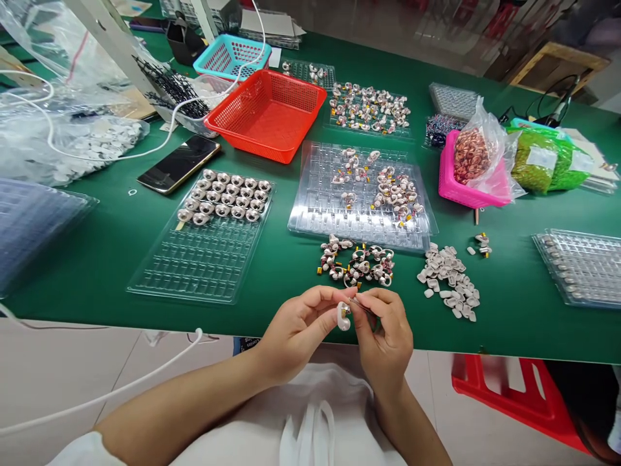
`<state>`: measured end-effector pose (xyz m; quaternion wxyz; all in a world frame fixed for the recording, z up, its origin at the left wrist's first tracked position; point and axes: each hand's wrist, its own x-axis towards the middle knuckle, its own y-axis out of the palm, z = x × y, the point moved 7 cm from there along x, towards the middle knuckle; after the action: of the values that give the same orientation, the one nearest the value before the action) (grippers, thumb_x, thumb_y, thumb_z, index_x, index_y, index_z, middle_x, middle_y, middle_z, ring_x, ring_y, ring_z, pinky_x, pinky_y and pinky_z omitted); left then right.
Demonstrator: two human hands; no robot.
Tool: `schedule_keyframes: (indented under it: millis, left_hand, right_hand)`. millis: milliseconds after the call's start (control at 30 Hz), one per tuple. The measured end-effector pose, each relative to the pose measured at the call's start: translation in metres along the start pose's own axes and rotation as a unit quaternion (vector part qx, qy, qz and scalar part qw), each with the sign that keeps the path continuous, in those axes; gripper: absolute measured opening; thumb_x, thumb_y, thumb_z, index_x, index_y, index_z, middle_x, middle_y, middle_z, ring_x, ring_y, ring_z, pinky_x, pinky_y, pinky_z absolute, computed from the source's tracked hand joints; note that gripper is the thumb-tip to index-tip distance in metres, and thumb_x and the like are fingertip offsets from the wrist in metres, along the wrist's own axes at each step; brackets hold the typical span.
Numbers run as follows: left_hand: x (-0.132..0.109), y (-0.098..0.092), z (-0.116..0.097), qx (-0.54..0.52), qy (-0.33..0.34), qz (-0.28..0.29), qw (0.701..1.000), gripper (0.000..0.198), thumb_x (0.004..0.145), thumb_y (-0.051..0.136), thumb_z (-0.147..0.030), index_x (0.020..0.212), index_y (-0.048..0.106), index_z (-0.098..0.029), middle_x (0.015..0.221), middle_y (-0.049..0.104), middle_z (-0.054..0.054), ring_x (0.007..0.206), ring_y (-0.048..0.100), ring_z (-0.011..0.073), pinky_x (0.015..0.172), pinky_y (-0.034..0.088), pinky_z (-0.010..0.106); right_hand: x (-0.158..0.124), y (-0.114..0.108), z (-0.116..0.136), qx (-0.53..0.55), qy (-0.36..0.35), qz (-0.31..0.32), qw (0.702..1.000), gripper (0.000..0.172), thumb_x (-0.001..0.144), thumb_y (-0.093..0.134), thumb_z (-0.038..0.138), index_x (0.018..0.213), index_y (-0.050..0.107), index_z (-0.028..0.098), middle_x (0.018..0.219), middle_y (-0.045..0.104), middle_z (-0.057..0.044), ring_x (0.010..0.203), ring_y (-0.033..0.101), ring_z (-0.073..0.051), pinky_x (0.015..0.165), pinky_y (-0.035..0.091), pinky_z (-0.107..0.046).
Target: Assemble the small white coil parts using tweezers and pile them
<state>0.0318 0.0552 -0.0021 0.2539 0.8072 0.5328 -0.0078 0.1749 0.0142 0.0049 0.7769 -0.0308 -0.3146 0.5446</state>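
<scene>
Over the near edge of the green worktop (281, 275), your left hand (301, 330) pinches a small white curved plastic piece (343, 318); your right hand (385, 327) is just beside it, its grasp too hidden to tell. A loose pinch could drop it, perhaps towards the white ring-shaped parts (361, 262) beyond.

Along the near edge of the green table (264, 259) run pale floor tiles (77, 362), with a red plastic stool (514, 404) near its right part; a white post (114, 55) rises at its left, dim glossy floor (388, 32) and a wooden frame (577, 55) lie toward its far side
</scene>
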Motion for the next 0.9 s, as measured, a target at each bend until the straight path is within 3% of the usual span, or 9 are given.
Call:
schedule_keyframes:
  millis: [167,333,600,900]
  left_hand:
    - [0.005,-0.005,0.0,-0.029,-0.017,-0.017,0.999,0.025,0.085,0.078,-0.037,0.096,0.072,-0.015,0.1,0.079,0.011,0.098,0.071,0.0245,0.091,0.055,0.034]
    - [0.009,-0.01,0.006,-0.007,-0.028,-0.039,0.999,0.022,0.08,0.082,-0.035,0.088,0.075,-0.015,0.081,0.075,0.005,0.078,0.067,0.0185,0.077,0.054,0.028]
    - [0.01,-0.009,0.009,-0.04,-0.033,-0.058,0.997,0.028,0.072,0.087,-0.039,0.084,0.077,-0.016,0.075,0.073,0.003,0.072,0.064,0.0164,0.073,0.054,0.027]
    - [0.008,-0.014,0.015,-0.055,-0.038,-0.073,0.995,0.023,0.072,0.088,-0.032,0.085,0.078,-0.015,0.077,0.076,0.004,0.074,0.068,0.0168,0.074,0.056,0.027]
  right_hand:
    - [-0.002,0.003,-0.018,0.162,0.12,0.027,0.979,0.016,0.09,0.069,0.014,0.099,0.071,0.026,0.093,0.067,-0.003,0.081,0.066,-0.017,0.06,0.054,-0.027]
    - [-0.003,0.014,-0.024,0.312,0.17,0.045,0.934,0.006,0.088,0.073,0.025,0.092,0.069,0.023,0.082,0.068,-0.002,0.066,0.064,-0.015,0.053,0.053,-0.026]
    - [-0.003,0.024,-0.022,0.363,0.186,0.052,0.912,0.005,0.089,0.073,0.025,0.093,0.07,0.024,0.081,0.063,0.0,0.067,0.06,-0.013,0.056,0.051,-0.025]
    - [-0.002,0.023,-0.015,0.341,0.17,0.062,0.922,0.01,0.089,0.071,0.017,0.095,0.071,0.025,0.085,0.064,-0.001,0.076,0.063,-0.015,0.062,0.051,-0.026]
